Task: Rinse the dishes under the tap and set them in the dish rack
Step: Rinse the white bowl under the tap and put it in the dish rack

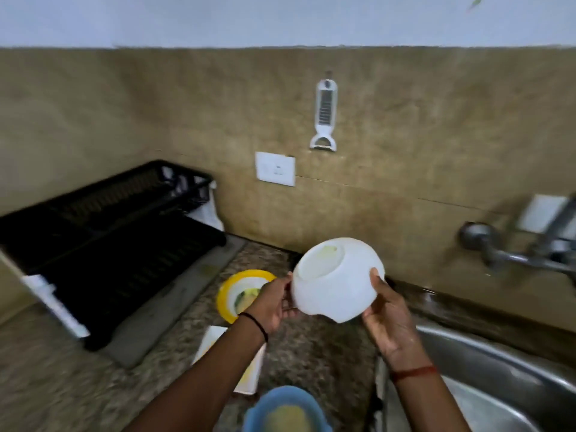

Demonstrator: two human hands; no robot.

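Both hands on the white bowl, centre of frame, held in the air above the desk, between the dish rack and the sink. Bowl is tipped, base facing up-left toward camera, yellowish smear on the base. Left hand grips the bowl's left side, fingers curled round the rim. Right hand holds the right side, thumb flat on the outer wall.

Black dish rack at left of frame, on the desk. Steel sink at lower right; tap on the wall at right edge, well apart from the bowl.

On the desk below the hands: yellow-rimmed plate with food residue, a white square dish partly hidden by the left arm, blue bowl at bottom edge, blurred.
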